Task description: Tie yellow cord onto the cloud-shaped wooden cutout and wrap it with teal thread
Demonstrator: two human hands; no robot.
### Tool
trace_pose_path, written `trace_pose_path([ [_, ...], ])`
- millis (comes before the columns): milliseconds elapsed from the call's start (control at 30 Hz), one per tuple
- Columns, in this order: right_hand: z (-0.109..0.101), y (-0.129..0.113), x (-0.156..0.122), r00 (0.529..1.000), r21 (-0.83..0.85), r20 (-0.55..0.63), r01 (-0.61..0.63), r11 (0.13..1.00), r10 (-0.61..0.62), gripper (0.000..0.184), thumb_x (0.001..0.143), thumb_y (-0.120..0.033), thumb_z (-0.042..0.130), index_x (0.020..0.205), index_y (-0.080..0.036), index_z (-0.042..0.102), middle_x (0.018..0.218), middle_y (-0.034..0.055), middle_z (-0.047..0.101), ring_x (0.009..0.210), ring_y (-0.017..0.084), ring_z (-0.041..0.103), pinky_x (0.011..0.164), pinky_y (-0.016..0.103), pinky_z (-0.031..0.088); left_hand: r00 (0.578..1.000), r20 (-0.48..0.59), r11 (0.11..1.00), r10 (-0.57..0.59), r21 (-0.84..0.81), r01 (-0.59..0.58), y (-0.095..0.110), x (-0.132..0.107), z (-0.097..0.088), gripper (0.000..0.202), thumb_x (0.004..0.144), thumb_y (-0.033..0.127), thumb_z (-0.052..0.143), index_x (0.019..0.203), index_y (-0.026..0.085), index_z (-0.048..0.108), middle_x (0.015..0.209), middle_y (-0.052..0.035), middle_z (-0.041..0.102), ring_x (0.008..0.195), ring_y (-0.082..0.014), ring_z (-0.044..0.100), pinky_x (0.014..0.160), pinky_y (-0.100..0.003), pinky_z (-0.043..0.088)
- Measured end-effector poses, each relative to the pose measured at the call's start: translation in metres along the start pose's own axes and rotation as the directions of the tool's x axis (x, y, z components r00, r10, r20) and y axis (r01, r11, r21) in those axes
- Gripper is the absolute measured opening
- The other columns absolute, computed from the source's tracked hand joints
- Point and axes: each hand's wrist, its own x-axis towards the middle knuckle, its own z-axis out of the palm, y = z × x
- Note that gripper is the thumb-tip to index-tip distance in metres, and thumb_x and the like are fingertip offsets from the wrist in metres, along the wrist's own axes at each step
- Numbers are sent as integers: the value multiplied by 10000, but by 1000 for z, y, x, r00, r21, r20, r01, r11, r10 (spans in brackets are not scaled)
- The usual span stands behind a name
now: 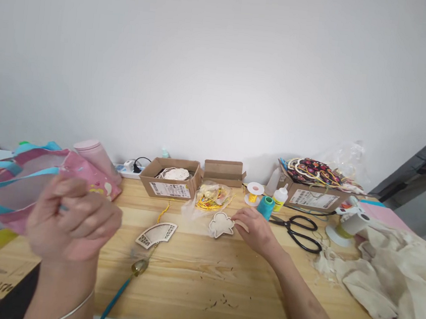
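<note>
My left hand (73,218) is raised above the table's left side, fingers curled, with a small blue strand (63,208) showing between them. My right hand (255,230) lies low on the wooden table (199,290), its fingertips at the edge of a cloud-shaped wooden cut-out (221,225). Left of that lies a fan-shaped fretwork wooden piece (156,235). A blue rod (115,296) with a translucent bead (139,267) lies below it, near my left wrist. A clear bag of yellow cords (209,199) sits just behind the cut-out.
Black scissors (298,233), teal thread (266,207) and a glue bottle (279,199) stand right of my right hand. Cardboard boxes (169,179) line the back. A pink-and-blue bag (16,184) lies left; a crumpled cream cloth (386,284) lies right.
</note>
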Motion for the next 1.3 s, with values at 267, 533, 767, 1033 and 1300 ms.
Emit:
trace_pose_path([
  [267,-29,-68,39,999,635,33,2,773,-30,304,841,-284,411,1125,-222,499,1156,53,529,1090,154,459,930,343,360,894,284,911,-347,327,250,-88,56,73,461,845,390,230,617,200,583,304,95,78,214,-18,-10,234,-154,75],
  [533,-25,-87,27,915,823,362,-224,522,-177,347,844,-388,368,1000,-170,588,591,-14,530,524,69,471,504,185,405,957,287,969,-37,243,-36,-79,77,102,482,876,368,190,694,213,609,317,88,117,232,-22,10,241,-132,40],
  [767,-51,-10,-61,832,450,516,-466,762,204,357,822,-385,406,1025,-162,598,693,34,622,544,90,505,500,187,400,818,441,898,370,58,-437,-1,55,79,475,900,273,81,948,175,543,453,65,184,321,-21,91,291,-160,27],
  [1033,-72,17,-78,834,119,430,-431,894,345,367,816,-324,369,1060,-158,587,887,75,672,730,175,623,666,275,479,856,403,897,323,158,-412,4,66,76,461,902,303,89,937,205,537,423,71,191,308,-27,106,269,-168,48],
  [1300,-81,14,-68,904,184,136,-426,886,406,290,764,-342,475,960,-198,633,997,79,640,932,220,581,824,358,445,942,329,971,71,195,-141,-30,75,66,364,877,281,218,816,183,563,394,87,153,297,-31,53,263,-156,-4],
])
